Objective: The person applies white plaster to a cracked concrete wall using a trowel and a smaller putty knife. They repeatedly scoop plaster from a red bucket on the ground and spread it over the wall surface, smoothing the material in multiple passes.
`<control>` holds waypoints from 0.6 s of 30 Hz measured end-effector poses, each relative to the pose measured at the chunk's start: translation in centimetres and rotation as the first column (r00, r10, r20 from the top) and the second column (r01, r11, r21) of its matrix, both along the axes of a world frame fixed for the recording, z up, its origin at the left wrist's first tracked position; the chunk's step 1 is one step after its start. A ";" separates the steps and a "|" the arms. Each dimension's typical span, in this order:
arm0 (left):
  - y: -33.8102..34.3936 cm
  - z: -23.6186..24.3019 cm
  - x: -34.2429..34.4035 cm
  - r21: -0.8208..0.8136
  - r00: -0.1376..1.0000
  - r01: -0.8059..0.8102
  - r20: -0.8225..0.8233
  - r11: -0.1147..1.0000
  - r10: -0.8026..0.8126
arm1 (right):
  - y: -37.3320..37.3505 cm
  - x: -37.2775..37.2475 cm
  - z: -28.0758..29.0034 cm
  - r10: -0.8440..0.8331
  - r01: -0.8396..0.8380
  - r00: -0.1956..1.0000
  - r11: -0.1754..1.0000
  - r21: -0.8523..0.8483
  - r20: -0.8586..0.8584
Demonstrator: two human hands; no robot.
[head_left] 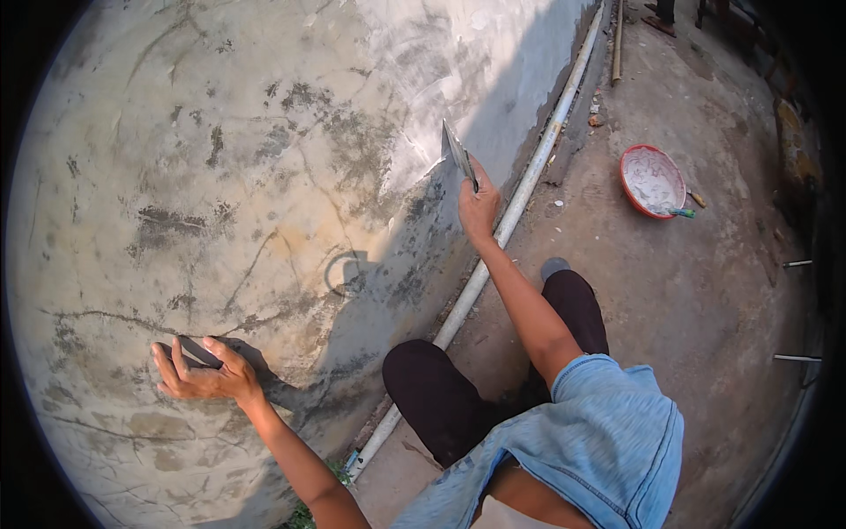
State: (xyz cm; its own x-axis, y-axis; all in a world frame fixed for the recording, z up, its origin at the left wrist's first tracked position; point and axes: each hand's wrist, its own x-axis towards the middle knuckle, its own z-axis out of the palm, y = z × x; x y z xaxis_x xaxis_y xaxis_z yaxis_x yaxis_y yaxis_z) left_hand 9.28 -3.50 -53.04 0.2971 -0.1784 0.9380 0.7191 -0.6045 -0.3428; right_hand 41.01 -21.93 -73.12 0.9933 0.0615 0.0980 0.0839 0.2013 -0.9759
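A plastering trowel (pixel 457 152) is gripped in my right hand (pixel 478 201), its thin metal blade up against the wall. The blade meets the edge of a fresh white coat (pixel 423 106) that covers the upper part of the wall. Lower left, my left hand (pixel 207 370) rests its fingertips on the bare, stained wall (pixel 220 238), fingers apart and holding nothing. Cracks and dark patches run through the bare surface around it. My body's shadow falls across the lower wall.
A white pipe (pixel 529 181) runs along the foot of the wall. On the ground to the right stands a red basin (pixel 627 187) with white paste, a green-tipped tool (pixel 683 212) at its rim. Another person's foot (pixel 659 25) shows at the top right.
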 end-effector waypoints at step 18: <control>0.5 -0.2 -0.3 0.052 1.000 -0.023 -0.020 0.998 0.024 | 7.6 -11.4 -3.2 -0.045 0.054 0.924 0.998 -0.013 0.380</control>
State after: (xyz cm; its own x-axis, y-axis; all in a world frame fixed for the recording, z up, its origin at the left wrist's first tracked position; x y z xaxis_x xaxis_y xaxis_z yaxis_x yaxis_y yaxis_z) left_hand 8.94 -3.03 -53.20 0.3209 -0.2197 0.9213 0.7253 -0.5686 -0.3883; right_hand 29.62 -14.34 -76.28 0.8840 0.0196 0.4670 0.4578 0.1651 -0.8736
